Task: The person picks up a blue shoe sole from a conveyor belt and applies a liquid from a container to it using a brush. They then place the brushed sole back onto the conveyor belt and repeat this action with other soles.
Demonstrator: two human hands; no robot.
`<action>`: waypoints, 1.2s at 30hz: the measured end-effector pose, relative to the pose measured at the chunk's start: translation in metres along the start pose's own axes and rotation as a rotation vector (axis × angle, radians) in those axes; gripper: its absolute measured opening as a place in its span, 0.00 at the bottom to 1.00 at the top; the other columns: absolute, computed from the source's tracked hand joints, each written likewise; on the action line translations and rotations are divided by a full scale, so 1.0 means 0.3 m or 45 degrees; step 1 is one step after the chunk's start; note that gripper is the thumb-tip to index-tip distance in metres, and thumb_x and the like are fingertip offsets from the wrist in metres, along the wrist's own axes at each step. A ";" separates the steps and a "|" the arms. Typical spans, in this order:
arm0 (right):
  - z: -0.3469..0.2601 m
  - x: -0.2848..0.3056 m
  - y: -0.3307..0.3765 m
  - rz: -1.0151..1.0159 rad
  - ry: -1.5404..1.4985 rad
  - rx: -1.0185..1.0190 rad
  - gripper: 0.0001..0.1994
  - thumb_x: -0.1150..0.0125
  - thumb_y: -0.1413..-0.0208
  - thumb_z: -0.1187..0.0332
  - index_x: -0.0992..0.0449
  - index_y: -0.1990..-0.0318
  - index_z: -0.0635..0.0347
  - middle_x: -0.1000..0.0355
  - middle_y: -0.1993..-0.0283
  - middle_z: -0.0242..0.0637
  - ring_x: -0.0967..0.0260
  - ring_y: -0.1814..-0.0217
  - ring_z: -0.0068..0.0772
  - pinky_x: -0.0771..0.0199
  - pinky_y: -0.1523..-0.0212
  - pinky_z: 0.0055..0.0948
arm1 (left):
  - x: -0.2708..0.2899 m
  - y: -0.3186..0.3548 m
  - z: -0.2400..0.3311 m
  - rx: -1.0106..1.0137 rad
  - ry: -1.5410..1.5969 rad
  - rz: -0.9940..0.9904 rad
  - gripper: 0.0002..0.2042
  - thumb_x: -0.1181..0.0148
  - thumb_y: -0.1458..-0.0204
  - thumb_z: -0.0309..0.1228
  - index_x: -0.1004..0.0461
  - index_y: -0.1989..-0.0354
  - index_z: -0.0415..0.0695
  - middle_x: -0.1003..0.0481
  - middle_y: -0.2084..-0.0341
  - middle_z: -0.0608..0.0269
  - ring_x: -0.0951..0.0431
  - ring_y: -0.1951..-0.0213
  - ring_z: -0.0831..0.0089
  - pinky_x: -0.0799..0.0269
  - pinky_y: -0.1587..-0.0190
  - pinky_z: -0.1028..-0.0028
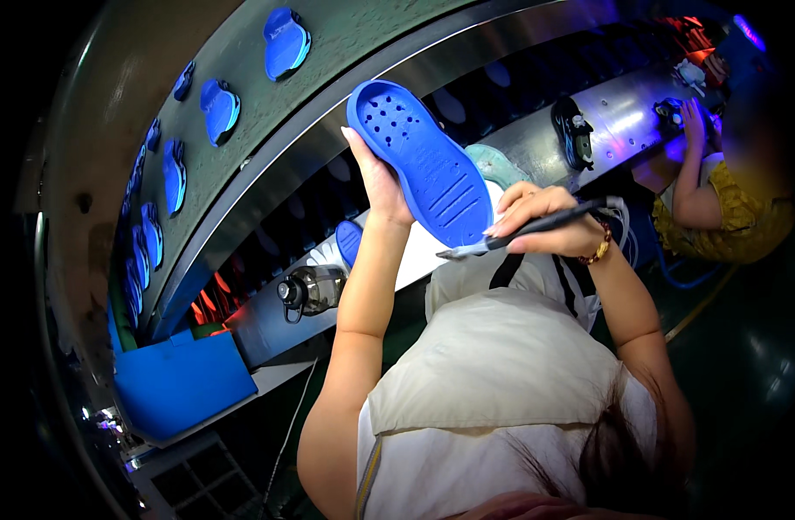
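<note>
A blue shoe sole [432,169] is tilted up in front of me, with a cluster of holes at its far end and raised bars toward the near end. My left hand [384,186] grips its left edge, thumb up along the side. My right hand [540,208] is closed around a dark-handled brush [549,222], whose pale tip lies beside the sole's near end. Whether the tip touches the sole I cannot tell. Behind my left forearm, another blue sole [349,243] lies partly hidden on the bench.
At the upper left, a green conveyor belt [241,165] carries several blue soles. A bottle [315,290] stands left of my forearm, above a blue box [185,381]. A dark shoe [573,134] rests on the metal bench. Another person [718,204] sits working at the right.
</note>
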State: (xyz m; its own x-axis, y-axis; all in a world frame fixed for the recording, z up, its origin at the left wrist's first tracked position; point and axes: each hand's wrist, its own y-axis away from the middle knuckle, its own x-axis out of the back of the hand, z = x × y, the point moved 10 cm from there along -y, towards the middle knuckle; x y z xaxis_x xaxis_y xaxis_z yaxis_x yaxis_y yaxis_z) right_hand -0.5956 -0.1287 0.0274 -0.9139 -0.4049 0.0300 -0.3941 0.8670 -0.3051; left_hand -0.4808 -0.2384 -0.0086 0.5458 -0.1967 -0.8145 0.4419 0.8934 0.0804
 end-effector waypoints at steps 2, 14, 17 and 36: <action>0.063 0.073 0.018 0.188 -0.298 -0.033 0.10 0.37 0.60 0.73 0.24 0.66 0.61 0.27 0.67 0.39 0.34 0.55 0.29 0.37 0.51 0.29 | -0.041 -0.005 0.001 -0.001 0.009 -0.010 0.39 0.74 0.54 0.65 0.37 0.54 0.39 0.30 0.64 0.49 0.28 0.63 0.59 0.31 0.57 0.63; 0.014 0.045 0.031 0.604 -0.175 -0.172 0.06 0.45 0.53 0.76 0.27 0.66 0.66 0.27 0.67 0.38 0.31 0.65 0.22 0.33 0.65 0.17 | -0.110 0.088 -0.117 -0.012 0.260 -0.001 0.25 0.63 0.50 0.42 0.41 0.48 0.37 0.32 0.57 0.48 0.29 0.58 0.56 0.34 0.54 0.56; -0.107 -0.011 0.007 0.398 0.242 0.178 0.07 0.41 0.57 0.77 0.26 0.68 0.67 0.27 0.67 0.41 0.30 0.66 0.24 0.32 0.65 0.18 | -0.077 0.066 -0.135 0.070 0.230 -0.035 0.25 0.61 0.51 0.43 0.41 0.49 0.36 0.32 0.57 0.47 0.29 0.58 0.56 0.35 0.55 0.56; -0.143 0.088 -0.057 0.210 0.403 0.269 0.06 0.38 0.61 0.75 0.25 0.72 0.63 0.27 0.71 0.39 0.28 0.68 0.32 0.30 0.66 0.25 | -0.110 -0.038 -0.104 0.097 0.199 -0.143 0.22 0.57 0.52 0.40 0.35 0.54 0.35 0.30 0.60 0.46 0.28 0.60 0.53 0.33 0.55 0.56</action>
State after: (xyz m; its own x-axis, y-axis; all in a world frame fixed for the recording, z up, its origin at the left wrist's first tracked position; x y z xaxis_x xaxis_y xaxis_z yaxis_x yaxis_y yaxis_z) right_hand -0.6170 -0.1418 0.0741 -0.9609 -0.1279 0.2454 -0.2416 0.8205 -0.5182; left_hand -0.5260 -0.2294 -0.0004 0.3758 -0.2232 -0.8994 0.5497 0.8351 0.0224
